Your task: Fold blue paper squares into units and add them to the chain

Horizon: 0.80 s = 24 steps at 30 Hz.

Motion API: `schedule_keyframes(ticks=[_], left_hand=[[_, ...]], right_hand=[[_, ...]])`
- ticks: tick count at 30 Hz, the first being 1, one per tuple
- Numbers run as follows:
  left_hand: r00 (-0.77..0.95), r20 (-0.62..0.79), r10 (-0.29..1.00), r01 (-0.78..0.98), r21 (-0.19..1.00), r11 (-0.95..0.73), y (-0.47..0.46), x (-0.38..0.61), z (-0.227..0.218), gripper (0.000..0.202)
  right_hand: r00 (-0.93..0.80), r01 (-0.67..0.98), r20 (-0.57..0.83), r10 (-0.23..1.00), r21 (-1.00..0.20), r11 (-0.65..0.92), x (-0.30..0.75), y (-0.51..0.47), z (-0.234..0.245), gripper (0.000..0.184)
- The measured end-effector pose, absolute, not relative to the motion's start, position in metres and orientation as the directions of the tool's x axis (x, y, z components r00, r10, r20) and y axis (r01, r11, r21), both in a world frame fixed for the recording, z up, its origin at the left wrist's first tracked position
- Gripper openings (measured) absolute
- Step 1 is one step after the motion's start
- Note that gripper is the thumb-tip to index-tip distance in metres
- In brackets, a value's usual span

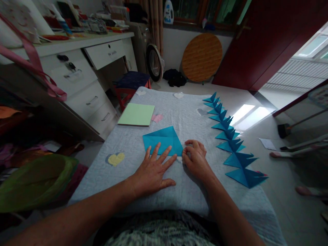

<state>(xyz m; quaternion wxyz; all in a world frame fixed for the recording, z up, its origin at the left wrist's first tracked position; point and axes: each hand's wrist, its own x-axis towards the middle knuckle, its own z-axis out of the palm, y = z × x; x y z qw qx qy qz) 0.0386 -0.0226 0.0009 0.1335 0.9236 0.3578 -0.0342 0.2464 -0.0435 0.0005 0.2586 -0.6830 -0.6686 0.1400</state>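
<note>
A partly folded sheet of blue paper (166,138) lies in the middle of the cloth-covered table. My left hand (156,167) rests on its near edge, fingers spread and pressing the paper flat. At the paper's right corner, my right hand (194,157) pinches the tip between thumb and curled fingers. Along the table's right side runs a row of several folded blue paper birds (232,143), tucked one behind another. A stack of light green square paper (137,114) sits at the far left of the table.
The pale tablecloth (143,201) has heart patterns. To the left are a white desk (94,51) with drawers and a green-lined bin (38,177). A stool (133,80) and an open washing machine (153,63) stand beyond. A round wooden tabletop (202,56) leans on the wall.
</note>
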Motion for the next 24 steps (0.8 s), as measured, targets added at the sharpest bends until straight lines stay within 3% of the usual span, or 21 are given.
schedule_keyframes(ticks=[24], left_hand=[[0.736,-0.12,0.666,0.672,0.237,-0.701,-0.0244,0.0391,0.0011,0.08]], right_hand=[[0.077,0.904,0.139,0.987,-0.428,-0.01,0.2435,-0.041,-0.0069,0.01]])
